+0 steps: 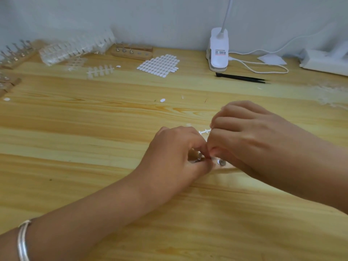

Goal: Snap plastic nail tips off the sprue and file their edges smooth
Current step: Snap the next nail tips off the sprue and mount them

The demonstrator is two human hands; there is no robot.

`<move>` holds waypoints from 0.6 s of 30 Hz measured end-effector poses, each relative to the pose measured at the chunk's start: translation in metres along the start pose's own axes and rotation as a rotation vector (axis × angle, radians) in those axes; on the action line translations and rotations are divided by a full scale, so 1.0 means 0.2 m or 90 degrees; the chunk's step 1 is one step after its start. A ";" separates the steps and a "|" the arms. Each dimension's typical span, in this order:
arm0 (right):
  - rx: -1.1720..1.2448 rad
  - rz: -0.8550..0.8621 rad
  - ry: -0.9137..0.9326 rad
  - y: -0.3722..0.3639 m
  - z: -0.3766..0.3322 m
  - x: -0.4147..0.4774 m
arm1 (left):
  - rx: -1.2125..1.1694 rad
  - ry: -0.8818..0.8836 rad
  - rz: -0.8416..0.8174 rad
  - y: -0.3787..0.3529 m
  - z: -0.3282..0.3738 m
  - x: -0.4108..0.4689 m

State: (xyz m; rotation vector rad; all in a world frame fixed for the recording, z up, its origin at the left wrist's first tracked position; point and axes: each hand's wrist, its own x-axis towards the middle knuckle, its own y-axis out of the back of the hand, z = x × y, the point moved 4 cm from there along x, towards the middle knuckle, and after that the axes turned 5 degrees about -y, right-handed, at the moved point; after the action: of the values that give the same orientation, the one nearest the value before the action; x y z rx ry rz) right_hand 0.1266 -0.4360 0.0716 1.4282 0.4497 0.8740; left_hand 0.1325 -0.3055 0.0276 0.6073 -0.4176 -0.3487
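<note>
My left hand (175, 157) and my right hand (244, 136) meet fingertip to fingertip low over the wooden table (94, 129). A thin clear plastic sprue (204, 131) sticks out to the left from my right hand's curled fingers, which grip it. My left hand's thumb and fingers are curled and pinch something small at the meeting point, near a small metal holder (198, 157); what they pinch is hidden. A round metal disc (221, 162) lies on the table under my right hand. Another sprue with nail tips (99, 71) lies at the back left.
At the back stand a clip lamp (218, 51) with its cord, black tweezers (243, 78), a sheet of white adhesive tabs (160, 65), a wooden block with metal stands (131, 50) and a bag of sprues (75, 48). White dust (331, 95) lies at the right.
</note>
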 end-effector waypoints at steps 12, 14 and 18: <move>-0.007 -0.143 -0.055 0.01 -0.01 0.05 | -0.040 0.029 0.010 0.00 -0.02 -0.01; 0.020 -0.204 -0.107 0.00 -0.02 0.06 | -0.054 0.030 0.010 0.00 -0.03 0.00; -0.033 -0.151 -0.115 0.00 -0.05 0.06 | -0.084 0.028 0.009 0.01 -0.04 0.00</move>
State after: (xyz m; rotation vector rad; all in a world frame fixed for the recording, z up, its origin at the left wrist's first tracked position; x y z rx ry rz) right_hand 0.1261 -0.4203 0.0723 1.3598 0.4456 0.5572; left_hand 0.1366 -0.3002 0.0233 0.4825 -0.3533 -0.3451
